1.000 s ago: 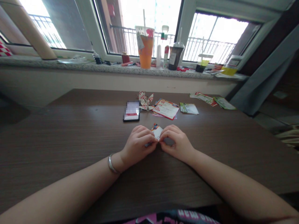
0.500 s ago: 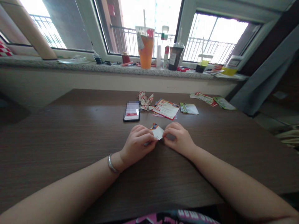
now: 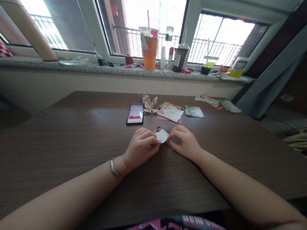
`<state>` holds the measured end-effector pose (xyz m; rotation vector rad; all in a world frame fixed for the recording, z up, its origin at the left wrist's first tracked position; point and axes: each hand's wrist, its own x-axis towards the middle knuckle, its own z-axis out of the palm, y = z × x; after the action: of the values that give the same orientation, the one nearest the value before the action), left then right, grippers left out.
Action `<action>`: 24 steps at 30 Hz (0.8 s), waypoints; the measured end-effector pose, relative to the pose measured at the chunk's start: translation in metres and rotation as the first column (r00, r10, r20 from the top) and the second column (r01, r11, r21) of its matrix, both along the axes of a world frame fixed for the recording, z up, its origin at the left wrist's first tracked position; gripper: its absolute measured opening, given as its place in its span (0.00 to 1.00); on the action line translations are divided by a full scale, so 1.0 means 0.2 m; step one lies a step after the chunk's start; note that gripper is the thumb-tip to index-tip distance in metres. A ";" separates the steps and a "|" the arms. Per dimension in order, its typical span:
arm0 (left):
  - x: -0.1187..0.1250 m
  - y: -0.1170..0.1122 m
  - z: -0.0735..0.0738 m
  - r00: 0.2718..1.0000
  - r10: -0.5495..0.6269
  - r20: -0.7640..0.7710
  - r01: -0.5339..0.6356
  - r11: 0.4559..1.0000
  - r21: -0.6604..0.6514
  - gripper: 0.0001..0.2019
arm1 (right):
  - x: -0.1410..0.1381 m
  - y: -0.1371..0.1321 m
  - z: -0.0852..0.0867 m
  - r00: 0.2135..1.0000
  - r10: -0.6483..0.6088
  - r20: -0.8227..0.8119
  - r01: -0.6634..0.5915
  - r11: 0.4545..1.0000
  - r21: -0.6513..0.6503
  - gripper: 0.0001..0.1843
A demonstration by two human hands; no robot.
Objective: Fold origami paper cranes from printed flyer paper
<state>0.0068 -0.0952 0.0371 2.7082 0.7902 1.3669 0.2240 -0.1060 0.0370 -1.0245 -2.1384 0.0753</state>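
Between my two hands is a small folded paper (image 3: pixel 162 135), mostly white with a coloured printed patch at its upper corner. My left hand (image 3: pixel 145 144) is closed on its left side, and the fingers cover that part of it. At the right corner, the thumb and forefinger of my right hand (image 3: pixel 183 140) pinch the paper's edge. Just beyond it lie printed sheets (image 3: pixel 170 111) with red borders. Beside those sheets, folded paper figures (image 3: pixel 149 103) with red stripes stand close to a phone (image 3: pixel 135 114) whose screen is lit.
A small stack of green-and-white papers (image 3: pixel 194 111) lies right of the sheets, with more paper strips (image 3: pixel 211 101) at the table's far right. On the stone windowsill (image 3: pixel 115 71) stand an orange drink cup (image 3: pixel 150 51), a dark cup (image 3: pixel 180 59) and several bottles. The brown table (image 3: pixel 72 137) extends around my arms.
Both hands stay in nearly the same place on the folded paper. The paper's visible face has tilted slightly; nothing else has moved.
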 end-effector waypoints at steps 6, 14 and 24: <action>0.00 0.00 0.01 0.999 -0.020 -0.040 0.020 1.000 -0.012 0.04 | -0.03 -0.05 0.04 0.996 0.066 0.066 -0.068 0.997 0.034 0.03; -0.01 0.02 0.00 0.994 0.021 0.105 -0.009 0.993 -0.116 0.01 | -0.01 -0.03 0.02 0.995 0.036 -0.094 -0.040 0.999 -0.034 0.04; -0.03 0.06 -0.03 0.957 0.138 0.256 -0.045 0.940 -0.337 0.06 | 0.01 0.03 -0.02 0.977 -0.008 -0.214 -0.009 0.997 -0.077 0.04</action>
<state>0.0009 -0.0836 0.0310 2.1961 1.0228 1.4384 0.2261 -0.1010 0.0336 -1.0121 -1.9524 0.2601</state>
